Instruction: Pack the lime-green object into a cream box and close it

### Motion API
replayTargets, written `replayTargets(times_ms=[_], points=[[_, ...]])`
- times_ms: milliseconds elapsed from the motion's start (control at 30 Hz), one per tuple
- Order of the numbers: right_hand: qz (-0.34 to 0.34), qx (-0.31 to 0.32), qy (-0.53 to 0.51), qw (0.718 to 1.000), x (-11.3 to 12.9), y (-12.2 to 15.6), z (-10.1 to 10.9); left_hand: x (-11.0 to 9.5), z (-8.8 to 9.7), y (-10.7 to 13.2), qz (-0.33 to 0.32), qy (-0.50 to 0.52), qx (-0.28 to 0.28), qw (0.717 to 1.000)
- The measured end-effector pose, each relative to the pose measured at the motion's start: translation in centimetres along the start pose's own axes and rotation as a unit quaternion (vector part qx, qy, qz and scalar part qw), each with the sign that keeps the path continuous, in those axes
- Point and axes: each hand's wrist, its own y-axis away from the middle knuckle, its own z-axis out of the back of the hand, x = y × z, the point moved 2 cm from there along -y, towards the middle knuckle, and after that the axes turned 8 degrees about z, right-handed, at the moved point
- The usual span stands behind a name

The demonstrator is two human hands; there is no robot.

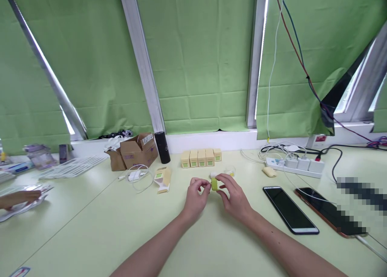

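A small yellow-green block-shaped item (214, 184) is held upright just above the table in front of me. My right hand (237, 200) grips it between thumb and fingers. My left hand (195, 200) is closed in a pinch at the item's left edge; whatever lies between those fingertips is too small to make out. Just behind my hands are a small white object (213, 174) and a clear plastic piece (231, 171) with some yellow on it. An opened small carton (163, 179) lies to the left of my hands.
Several small tan boxes (201, 158) stand in a row behind. A brown cardboard box (139, 151), black cylinder (162, 147) and white cable (142, 178) are at left. Two phones (290, 209) and a power strip (294, 166) lie right. Another person's hand (21, 198) shows far left.
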Motion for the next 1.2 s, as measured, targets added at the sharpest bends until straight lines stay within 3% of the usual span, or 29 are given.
replayTargets(times_ms=[1200], points=[[-0.001,0.002,0.011,1.0,-0.28,0.02,-0.04,-0.53,-0.07,0.07,0.016,0.018,-0.005,1.0]])
